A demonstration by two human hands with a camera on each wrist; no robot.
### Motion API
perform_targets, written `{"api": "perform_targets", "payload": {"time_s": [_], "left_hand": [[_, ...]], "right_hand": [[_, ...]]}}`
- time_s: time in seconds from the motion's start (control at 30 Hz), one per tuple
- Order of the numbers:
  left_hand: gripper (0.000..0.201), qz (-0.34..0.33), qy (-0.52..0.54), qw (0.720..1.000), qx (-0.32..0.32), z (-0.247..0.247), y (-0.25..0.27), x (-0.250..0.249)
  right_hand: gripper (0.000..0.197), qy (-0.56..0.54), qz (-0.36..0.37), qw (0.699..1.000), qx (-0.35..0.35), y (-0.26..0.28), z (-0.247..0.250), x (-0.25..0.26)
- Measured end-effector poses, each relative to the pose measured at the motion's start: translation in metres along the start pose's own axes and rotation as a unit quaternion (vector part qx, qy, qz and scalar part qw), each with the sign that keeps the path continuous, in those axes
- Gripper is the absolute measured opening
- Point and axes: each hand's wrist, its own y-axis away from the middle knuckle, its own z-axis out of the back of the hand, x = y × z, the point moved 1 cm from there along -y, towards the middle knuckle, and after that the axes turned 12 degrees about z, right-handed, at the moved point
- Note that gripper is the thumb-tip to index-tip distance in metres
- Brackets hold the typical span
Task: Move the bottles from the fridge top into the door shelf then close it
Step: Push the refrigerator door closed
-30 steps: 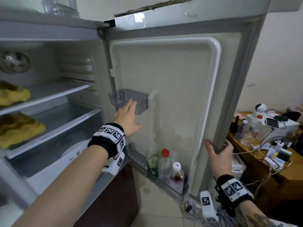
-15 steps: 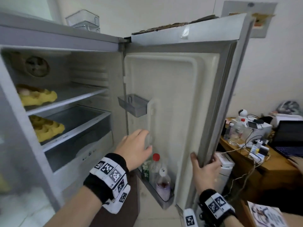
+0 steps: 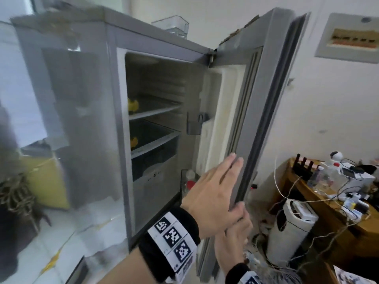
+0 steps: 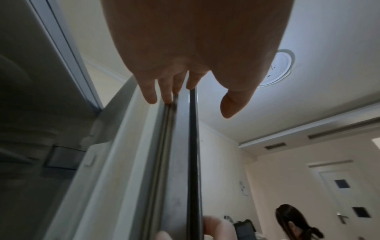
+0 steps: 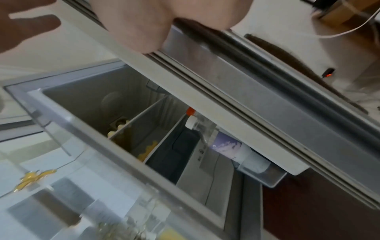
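At the fridge door's (image 3: 264, 111) free edge, left hand (image 3: 213, 193) lay flat, right hand (image 3: 233, 240) gripped lower; stiff, heavy-looking door, best pushed there.

Door shelf (image 5: 273, 178) bottles (image 5: 232, 146) mostly hidden

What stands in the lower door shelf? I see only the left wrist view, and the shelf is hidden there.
Observer: The right wrist view shows a white-capped bottle in the door shelf, with a red cap behind it.
Operator: Is any bottle left on the fridge top?
Observer: In the head view only a clear box shows on the fridge top; I see no bottle there.
Operator: How far open is the door?
Observer: The head view shows the fridge door roughly half open, with the inner shelves in sight.
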Motion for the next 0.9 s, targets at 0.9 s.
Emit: {"api": "perform_targets", "payload": {"time_s": [0.9], "left_hand": [[0.092, 0.295, -0.086, 0.952, -0.007, 0.061, 0.025, 0.154]], "right_hand": [[0.099, -0.081, 0.116, 0.913, 0.383, 0.039, -0.151, 0.105]]}}
